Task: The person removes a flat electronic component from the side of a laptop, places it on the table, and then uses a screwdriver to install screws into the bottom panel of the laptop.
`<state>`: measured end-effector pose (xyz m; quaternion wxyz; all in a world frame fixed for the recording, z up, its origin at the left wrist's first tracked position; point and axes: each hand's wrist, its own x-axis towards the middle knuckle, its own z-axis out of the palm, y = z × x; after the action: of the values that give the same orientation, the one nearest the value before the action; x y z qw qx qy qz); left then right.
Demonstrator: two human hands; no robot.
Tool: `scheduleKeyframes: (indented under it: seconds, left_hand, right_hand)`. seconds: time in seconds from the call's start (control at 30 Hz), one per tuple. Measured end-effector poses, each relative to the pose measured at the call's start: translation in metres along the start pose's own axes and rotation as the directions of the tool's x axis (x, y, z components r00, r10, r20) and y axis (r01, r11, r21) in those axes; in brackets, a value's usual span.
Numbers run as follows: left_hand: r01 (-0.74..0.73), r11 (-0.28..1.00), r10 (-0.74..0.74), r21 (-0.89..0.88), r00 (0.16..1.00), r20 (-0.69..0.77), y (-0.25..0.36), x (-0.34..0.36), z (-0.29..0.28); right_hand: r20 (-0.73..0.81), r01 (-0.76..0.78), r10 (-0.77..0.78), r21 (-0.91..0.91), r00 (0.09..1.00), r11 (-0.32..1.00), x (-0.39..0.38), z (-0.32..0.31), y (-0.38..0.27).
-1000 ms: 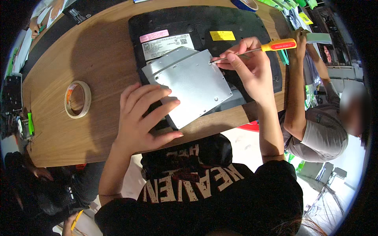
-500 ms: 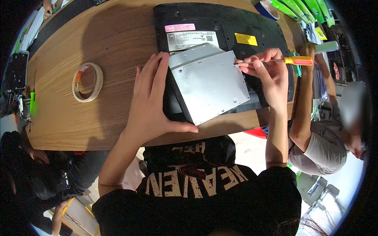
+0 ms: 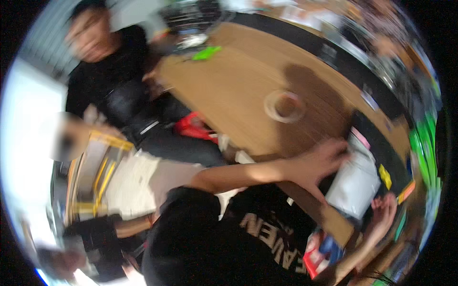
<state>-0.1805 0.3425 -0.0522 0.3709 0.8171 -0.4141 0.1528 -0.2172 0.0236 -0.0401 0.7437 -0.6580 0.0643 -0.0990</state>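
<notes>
With the left hand [image 3: 317, 162] spread flat, fingers open, on the grey metal plate [image 3: 355, 183] lying on the black device [image 3: 381, 157] at the counter [image 3: 238, 90] edge, press steadily while the right hand [image 3: 384, 209], its grip too blurred to tell, works beside it

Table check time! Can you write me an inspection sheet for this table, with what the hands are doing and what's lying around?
Surface: brown wooden table, blurred by head motion.
Job's things: silver metal plate lies on a black flat device; an orange-handled screwdriver sits at the right hand.
Clutter: tape roll beside the device, something green at the far end.
Grippers: left hand rests open on the plate's edge; right hand is at the plate's corner, grip too blurred to judge.
Cables: nothing seen.
Surroundings: other people sit around the table.
</notes>
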Motion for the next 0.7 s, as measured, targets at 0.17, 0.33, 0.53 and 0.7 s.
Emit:
scheduleKeyframes:
  seconds: [0.17, 0.33, 0.53, 0.7]
  left_hand:
    - [-0.023, 0.999, 0.024, 0.028, 0.999, -0.036, 0.005, -0.005, 0.012]
    - [0.049, 0.998, -0.050, -0.032, 0.999, -0.010, 0.018, -0.004, 0.024]
    - [0.094, 0.994, -0.084, -0.061, 0.986, 0.142, 0.019, 0.009, 0.038]
    - [0.129, 0.991, -0.131, 0.020, 0.967, 0.217, 0.013, 0.001, 0.046]
  right_hand:
    - [0.151, -0.036, 0.045, -0.061, 0.988, 0.997, 0.012, -0.015, 0.013]
    - [0.119, 0.197, -0.169, -0.302, 0.978, 0.933, -0.028, 0.014, -0.004]
    - [0.191, 0.194, -0.200, 0.048, 0.961, 0.980, -0.041, 0.053, -0.022]
    - [0.254, 0.169, -0.199, 0.135, 0.947, 0.976, -0.037, 0.066, -0.025]
